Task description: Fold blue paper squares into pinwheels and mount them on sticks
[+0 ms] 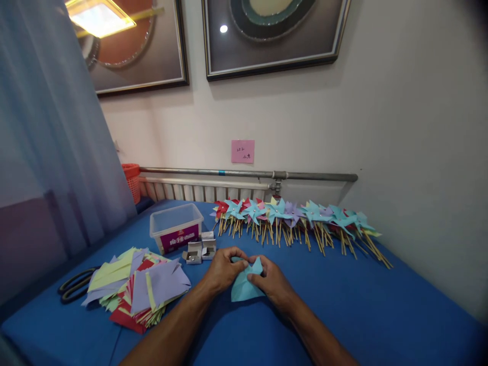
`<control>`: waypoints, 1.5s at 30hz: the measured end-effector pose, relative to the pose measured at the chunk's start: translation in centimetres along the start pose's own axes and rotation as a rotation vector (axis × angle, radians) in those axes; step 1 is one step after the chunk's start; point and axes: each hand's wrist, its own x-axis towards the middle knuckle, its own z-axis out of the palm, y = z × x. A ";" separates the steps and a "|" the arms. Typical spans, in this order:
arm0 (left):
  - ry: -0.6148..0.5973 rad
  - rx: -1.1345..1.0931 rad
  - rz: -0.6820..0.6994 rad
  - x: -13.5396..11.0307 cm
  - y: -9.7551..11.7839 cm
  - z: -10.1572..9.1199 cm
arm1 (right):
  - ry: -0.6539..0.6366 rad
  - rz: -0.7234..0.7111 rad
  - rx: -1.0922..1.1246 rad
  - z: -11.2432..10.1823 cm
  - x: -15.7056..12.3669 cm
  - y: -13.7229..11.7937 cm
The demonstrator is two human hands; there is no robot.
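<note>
A light-blue sheet of paper [244, 290] with cut, partly folded corners is held between my two hands above the blue cloth. My left hand [225, 267] pinches its upper left part, thumb on the near side. On the right edge, my right hand [272, 282] grips the paper, its thumb pressed on the front and its other fingers behind. One pointed corner sticks up between the hands. Just left of my left hand stand small open white boxes [193, 252] with tiny shiny pieces inside.
Coloured paper sheets [162, 284] lie piled at left, beside black-handled scissors [78, 284]. Behind them is a clear plastic tub [175, 223]. Finished paper pinwheels [276, 211] on sticks line the back. A radiator [198, 192], pipe [244, 174] and red basket [132, 183] stand by the wall.
</note>
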 end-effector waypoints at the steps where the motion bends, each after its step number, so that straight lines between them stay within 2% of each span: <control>1: 0.008 -0.001 -0.003 0.0 -0.1 0.1 | 0.007 -0.002 -0.001 0.0 0.0 0.1; 3: 0.048 -0.007 0.020 0.2 -0.4 0.2 | 0.025 -0.003 -0.006 0.0 0.2 0.3; 5: 0.138 -0.037 0.053 0.5 -0.6 0.3 | 0.064 -0.010 -0.023 0.0 0.3 0.5; 7: 0.262 -0.098 0.059 0.7 -0.6 0.3 | 0.149 -0.028 -0.057 -0.1 0.6 0.7; 9: 0.320 -0.181 0.012 0.7 -0.6 0.3 | 0.247 -0.043 -0.090 -0.3 1.0 0.8; 10: 0.298 -0.222 -0.022 0.7 -0.6 0.3 | 0.282 -0.048 -0.102 -0.4 1.1 0.8; 12: 0.178 -0.283 -0.086 0.6 -0.6 0.6 | 0.314 -0.054 -0.116 -0.5 1.3 0.8; 15: 0.054 -0.293 -0.151 0.3 -0.7 1.2 | 0.306 -0.060 -0.136 -0.4 1.1 0.4; 20: 0.065 -0.301 -0.189 0.2 -0.9 1.6 | 0.257 -0.053 -0.173 0.2 0.2 -0.4; 27: 0.062 -0.249 -0.225 0.4 -1.0 1.5 | 0.287 -0.063 -0.219 0.6 0.3 -0.3; 30: 0.068 -0.236 -0.216 0.4 -1.2 1.4 | 0.270 -0.055 -0.162 0.6 0.3 -0.3; 37: 0.085 -0.233 -0.217 0.5 -1.4 1.3 | 0.217 -0.010 0.158 0.6 0.2 -0.4; 45: 0.097 -0.219 -0.237 0.5 -1.3 1.5 | 0.280 -0.001 0.125 0.8 0.8 0.3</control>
